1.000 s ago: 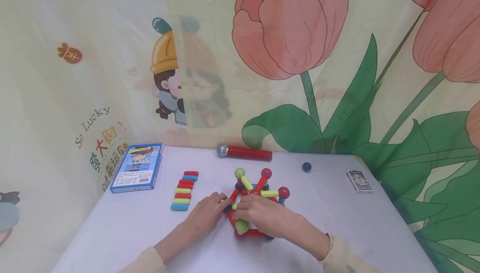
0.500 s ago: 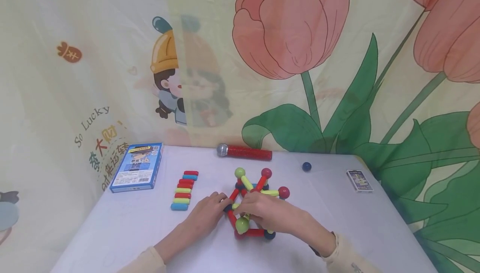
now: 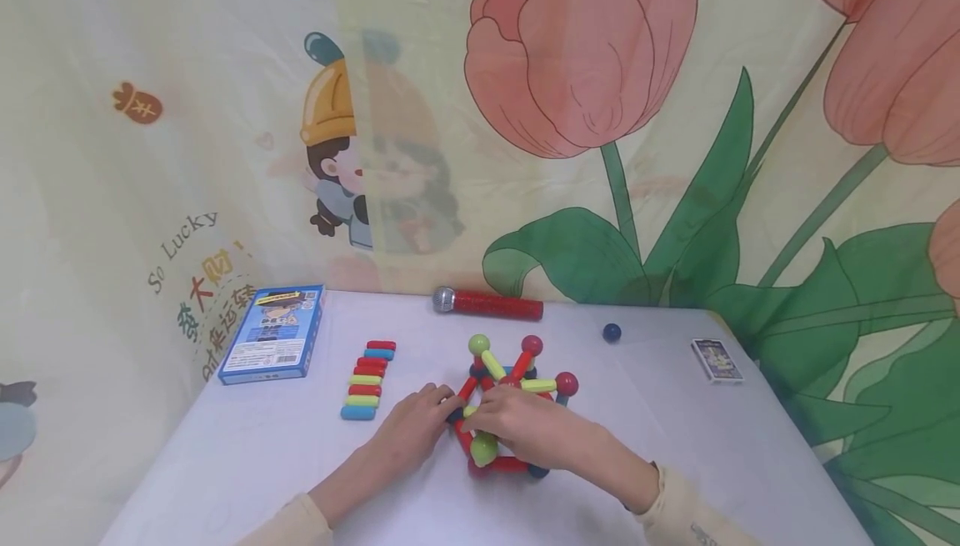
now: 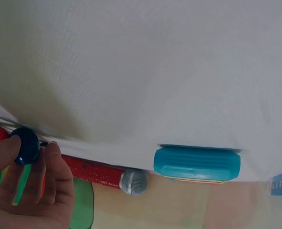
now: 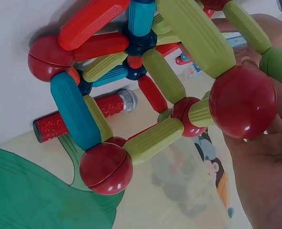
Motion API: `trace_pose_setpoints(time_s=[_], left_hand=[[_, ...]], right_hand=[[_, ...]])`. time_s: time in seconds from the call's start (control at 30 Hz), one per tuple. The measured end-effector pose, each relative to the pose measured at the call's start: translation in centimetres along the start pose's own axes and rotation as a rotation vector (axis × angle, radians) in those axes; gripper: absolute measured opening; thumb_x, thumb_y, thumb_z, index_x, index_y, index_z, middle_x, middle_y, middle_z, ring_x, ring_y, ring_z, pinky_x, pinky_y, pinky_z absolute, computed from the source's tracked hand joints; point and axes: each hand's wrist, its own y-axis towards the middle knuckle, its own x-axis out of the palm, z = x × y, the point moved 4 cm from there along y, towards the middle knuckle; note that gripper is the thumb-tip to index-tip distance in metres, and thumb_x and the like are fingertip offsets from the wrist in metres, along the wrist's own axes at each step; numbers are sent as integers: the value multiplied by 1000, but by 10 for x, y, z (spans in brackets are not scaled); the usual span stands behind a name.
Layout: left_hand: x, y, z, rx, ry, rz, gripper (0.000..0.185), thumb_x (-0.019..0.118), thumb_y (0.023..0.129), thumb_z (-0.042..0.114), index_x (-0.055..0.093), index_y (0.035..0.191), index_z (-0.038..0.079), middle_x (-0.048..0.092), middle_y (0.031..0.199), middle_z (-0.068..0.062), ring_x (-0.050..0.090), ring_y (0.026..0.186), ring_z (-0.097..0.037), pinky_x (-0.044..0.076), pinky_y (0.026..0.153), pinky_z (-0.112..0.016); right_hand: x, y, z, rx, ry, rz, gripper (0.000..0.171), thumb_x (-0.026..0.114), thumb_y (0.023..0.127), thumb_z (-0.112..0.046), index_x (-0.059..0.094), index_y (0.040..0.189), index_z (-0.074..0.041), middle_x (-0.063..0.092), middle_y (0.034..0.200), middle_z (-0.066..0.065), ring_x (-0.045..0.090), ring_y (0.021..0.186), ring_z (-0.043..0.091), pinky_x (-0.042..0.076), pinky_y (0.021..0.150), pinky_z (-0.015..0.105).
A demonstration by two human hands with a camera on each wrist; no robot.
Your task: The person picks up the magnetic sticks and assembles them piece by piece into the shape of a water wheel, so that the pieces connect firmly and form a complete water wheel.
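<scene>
From my head view, both my hands meet at the magnetic rod-and-ball structure (image 3: 510, 400), which stands on the white table (image 3: 247, 454) near its middle. My left hand (image 3: 415, 425) comes in from the left with its fingertips at the structure's left corner. Only the left wrist camera shows what they do there: thumb and fingers curl round a dark blue ball (image 4: 26, 145) and pinch it (from above that ball is almost hidden under my knuckles).

My right hand (image 3: 525, 429) lies over the front of the structure, palm down, its fingers bent among the rods. The right wrist camera looks up through the frame and shows a red ball (image 5: 243, 102) resting against my fingers (image 5: 269, 167), with a yellow-green rod (image 5: 152, 140) running off it to another red ball (image 5: 106, 168). I hold the structure there.

The head view alone shows the row of spare rods (image 3: 369, 380) left of the structure, the blue box (image 3: 273, 334), a loose blue ball (image 3: 612, 332) and a card pack (image 3: 717, 361). The red toy microphone (image 3: 487, 304) lies along the back edge.
</scene>
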Motion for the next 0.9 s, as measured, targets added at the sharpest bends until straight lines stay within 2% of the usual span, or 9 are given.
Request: trace_pose_setpoints(time_s=[0.2,0.37,0.43,0.5,0.57,0.63,0.73,0.83,0.9], left_hand=[[1,-1,0,5,10,5,41,89,91,14,73,128,13,72,116,-3,64,98,-17,61,83,-30],[-10,-5,5,-2,-11,6,42,89,90,13,73,129,11,72,119,-5,63,100,-17,61,83,-30],[-20,-11,11,-2,-67,5,43,88,91,14,72,130,10,72,119,-5,63,100,-16,61,84,-29],[-31,-19,20,-1,-177,-3,44,87,91,18,72,131,10,72,119,-4,63,100,-16,60,84,-28],[-38,-26,28,0,-308,-16,47,87,89,26,72,131,12,71,114,0,63,97,-14,59,81,-26],[-41,-30,37,10,-397,-5,46,87,89,36,73,128,16,71,108,4,64,94,-11,57,80,-23],[-37,-29,46,27,-438,48,40,86,92,44,76,122,19,71,98,7,64,89,-10,54,76,-20],[-33,-27,51,17,-429,109,30,85,95,37,77,117,17,71,91,7,64,85,-10,53,74,-19],[-32,-27,51,0,-437,124,28,85,95,33,77,116,16,70,89,7,64,83,-11,52,72,-19]], right_hand=[[-1,-3,2,13,41,17,46,90,90,-11,76,133,-17,76,125,-7,66,122,13,54,105,25],[-1,0,4,-12,-62,41,48,93,87,-12,77,132,-18,78,123,-8,66,120,13,54,105,24],[-1,1,4,-20,-84,52,46,94,86,-13,79,130,-18,79,120,-8,66,117,12,54,104,23],[0,2,5,-22,-78,62,43,94,86,-14,80,127,-17,79,116,-8,66,113,11,54,102,21],[0,1,7,-16,-55,73,39,94,85,-13,82,123,-17,80,113,-8,66,110,9,54,99,19],[-1,0,10,-6,-36,87,37,94,85,-12,83,120,-17,80,112,-8,67,108,9,54,98,17],[-2,-3,13,14,-24,109,35,94,85,-11,84,118,-16,79,111,-6,67,107,9,55,98,18],[-2,-3,15,12,-29,129,34,93,85,-11,84,118,-15,80,110,-6,67,106,10,56,98,19],[-2,-3,16,9,-33,140,32,93,86,-11,84,117,-15,80,109,-6,67,106,10,56,99,21]])
